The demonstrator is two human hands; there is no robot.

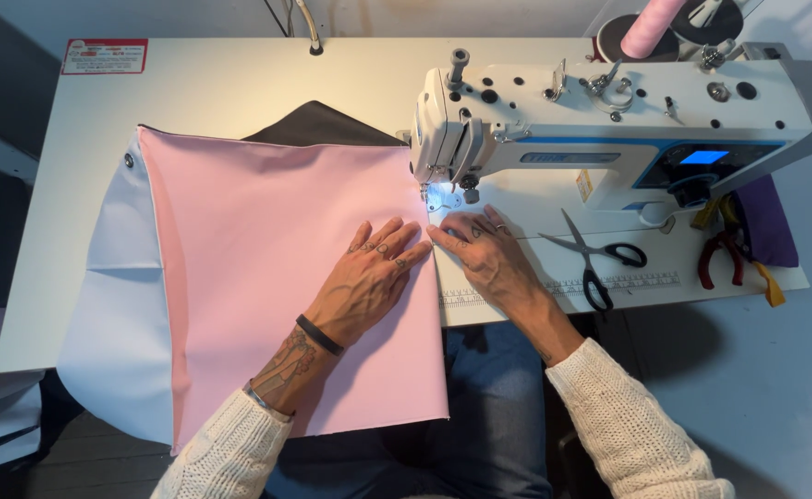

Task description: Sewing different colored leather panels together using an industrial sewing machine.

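Observation:
A large pink sheet of fabric (267,249) lies flat on the white sewing table (203,83), over a white layer (115,314) and a dark layer (318,125). My left hand (369,277) presses flat on the pink fabric near its right edge, fingers spread. My right hand (484,249) rests flat beside that edge, fingertips touching it just in front of the needle area (436,196) of the white sewing machine (609,129). Neither hand grips anything.
Black-handled scissors (595,259) lie on the table right of my right hand. Red-handled pliers (720,259) and a purple cloth (764,220) sit at the far right. A pink thread cone (651,26) stands behind the machine. A ruler strip (609,283) runs along the table's front edge.

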